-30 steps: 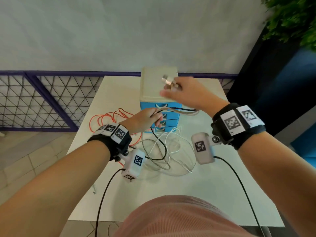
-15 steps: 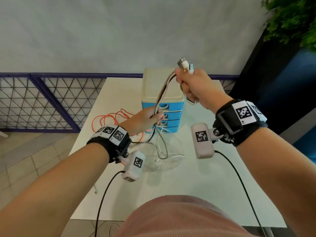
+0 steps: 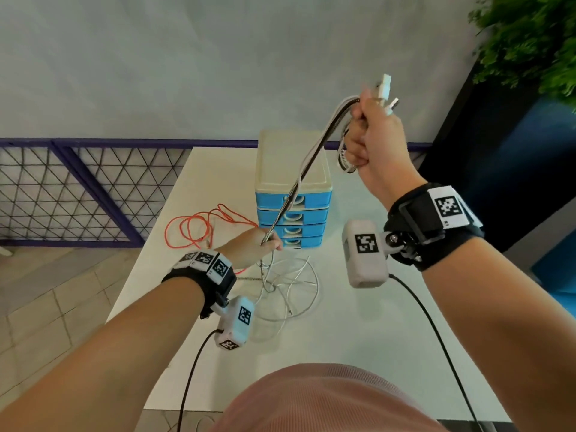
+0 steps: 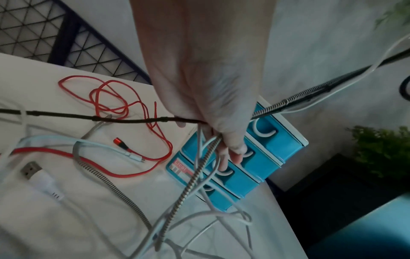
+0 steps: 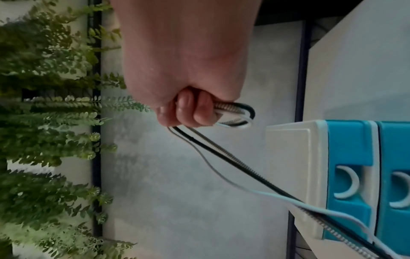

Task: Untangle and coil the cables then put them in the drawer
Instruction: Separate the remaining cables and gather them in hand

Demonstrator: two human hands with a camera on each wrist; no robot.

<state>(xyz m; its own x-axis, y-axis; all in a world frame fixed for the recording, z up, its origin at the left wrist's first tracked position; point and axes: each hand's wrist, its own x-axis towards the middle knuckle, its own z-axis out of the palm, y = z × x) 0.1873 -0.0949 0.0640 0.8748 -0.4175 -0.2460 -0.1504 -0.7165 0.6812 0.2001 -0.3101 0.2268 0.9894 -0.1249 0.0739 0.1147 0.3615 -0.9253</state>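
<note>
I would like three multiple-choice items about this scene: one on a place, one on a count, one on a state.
1. Where does the red cable lie?
A. on the table, left of the drawer unit
B. on top of the drawer unit
C. in the right hand

2. How many blue drawers does the drawer unit show?
A. two
B. four
C. six

3. How are the drawers?
A. all closed
B. top one open
C. bottom one removed

Answers:
1 A, its loops rest on the table beside the unit.
2 B, four stacked fronts show.
3 A, every front sits flush.
</note>
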